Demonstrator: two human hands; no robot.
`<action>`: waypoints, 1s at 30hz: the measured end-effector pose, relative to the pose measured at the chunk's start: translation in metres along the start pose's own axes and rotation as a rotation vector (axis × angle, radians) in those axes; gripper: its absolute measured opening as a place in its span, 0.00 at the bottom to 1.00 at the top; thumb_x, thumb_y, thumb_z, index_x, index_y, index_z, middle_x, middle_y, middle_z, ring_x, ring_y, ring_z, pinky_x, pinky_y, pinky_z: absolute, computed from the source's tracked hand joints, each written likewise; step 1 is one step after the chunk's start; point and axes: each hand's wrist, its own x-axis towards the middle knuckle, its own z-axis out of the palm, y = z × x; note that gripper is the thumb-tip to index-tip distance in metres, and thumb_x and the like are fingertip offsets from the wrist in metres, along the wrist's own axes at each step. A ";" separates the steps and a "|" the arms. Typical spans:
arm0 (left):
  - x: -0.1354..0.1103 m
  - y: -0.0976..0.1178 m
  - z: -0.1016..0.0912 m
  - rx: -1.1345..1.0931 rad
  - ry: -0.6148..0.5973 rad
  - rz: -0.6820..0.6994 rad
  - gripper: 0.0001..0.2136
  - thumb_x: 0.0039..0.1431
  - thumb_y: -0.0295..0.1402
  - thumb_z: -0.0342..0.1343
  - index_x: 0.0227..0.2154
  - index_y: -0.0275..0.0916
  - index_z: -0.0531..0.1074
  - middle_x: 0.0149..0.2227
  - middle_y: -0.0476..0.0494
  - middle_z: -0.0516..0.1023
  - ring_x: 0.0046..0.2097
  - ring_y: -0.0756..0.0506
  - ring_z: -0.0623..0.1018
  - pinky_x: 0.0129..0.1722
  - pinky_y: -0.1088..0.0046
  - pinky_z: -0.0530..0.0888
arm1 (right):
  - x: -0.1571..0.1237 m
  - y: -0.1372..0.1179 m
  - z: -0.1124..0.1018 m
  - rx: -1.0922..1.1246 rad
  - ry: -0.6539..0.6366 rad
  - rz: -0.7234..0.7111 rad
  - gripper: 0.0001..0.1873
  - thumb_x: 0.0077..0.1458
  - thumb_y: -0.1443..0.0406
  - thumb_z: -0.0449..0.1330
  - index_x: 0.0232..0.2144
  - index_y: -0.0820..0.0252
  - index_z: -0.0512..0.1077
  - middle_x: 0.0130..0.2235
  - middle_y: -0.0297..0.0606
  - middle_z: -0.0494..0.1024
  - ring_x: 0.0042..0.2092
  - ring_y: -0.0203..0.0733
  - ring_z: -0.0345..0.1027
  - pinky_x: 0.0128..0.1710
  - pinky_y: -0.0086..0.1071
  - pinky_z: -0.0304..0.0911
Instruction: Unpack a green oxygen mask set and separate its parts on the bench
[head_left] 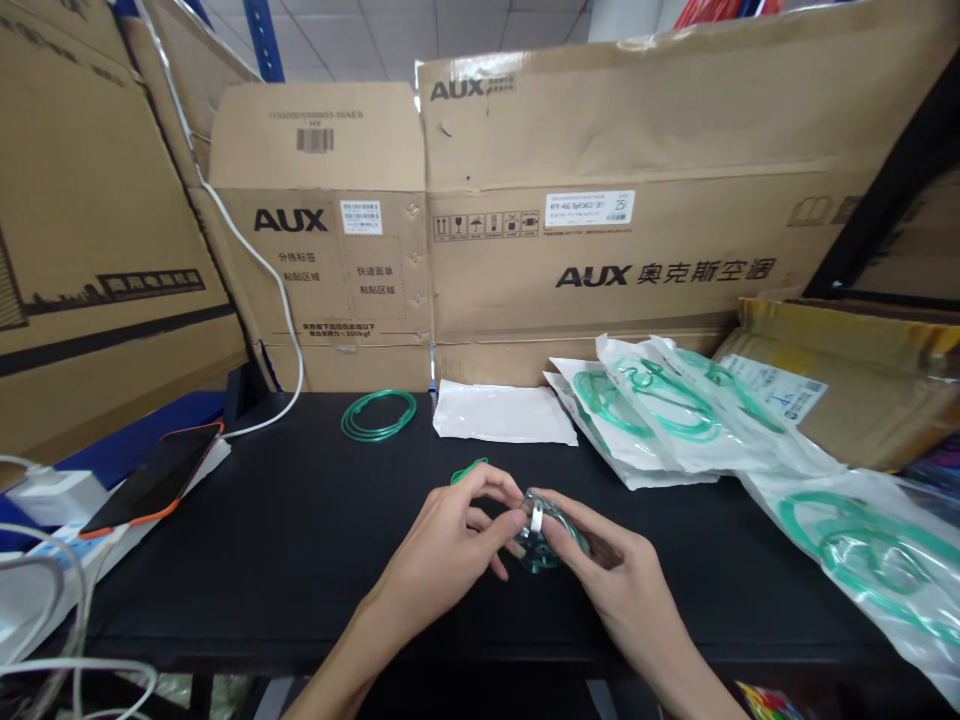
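— Where's the mask [546,545]?
— Just above the bench [300,540], pinched between the fingers of the left hand [442,560] and right hand [622,585]. It seems light, soft and crushable; grip the rim, not the metal clip [537,519].

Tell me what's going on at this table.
A person is holding a small clear green mask over the black table with both hands. The left hand pinches its metal strip while the right hand cradles it from the other side. A coil of green tubing and a flat white pouch lie farther back, and sealed packs of similar green parts are piled to the right.
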 end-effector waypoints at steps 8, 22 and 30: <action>0.000 0.002 0.007 0.170 0.018 0.100 0.07 0.63 0.36 0.61 0.33 0.40 0.82 0.47 0.47 0.77 0.36 0.51 0.78 0.33 0.79 0.78 | 0.000 0.004 -0.003 -0.035 0.047 0.016 0.21 0.54 0.52 0.68 0.47 0.53 0.82 0.51 0.38 0.83 0.55 0.56 0.75 0.59 0.45 0.70; 0.000 0.001 0.005 0.334 0.113 0.134 0.08 0.64 0.38 0.60 0.32 0.45 0.82 0.49 0.49 0.74 0.38 0.49 0.77 0.36 0.74 0.73 | -0.001 0.001 -0.001 -0.079 -0.032 -0.041 0.24 0.57 0.51 0.65 0.51 0.56 0.79 0.52 0.41 0.82 0.56 0.58 0.74 0.61 0.51 0.66; 0.001 0.002 0.004 0.263 0.078 0.155 0.06 0.64 0.35 0.61 0.33 0.43 0.82 0.49 0.48 0.72 0.42 0.50 0.76 0.42 0.74 0.72 | 0.001 0.000 0.000 -0.074 -0.022 -0.069 0.21 0.58 0.54 0.65 0.51 0.55 0.80 0.51 0.41 0.83 0.54 0.54 0.76 0.57 0.44 0.70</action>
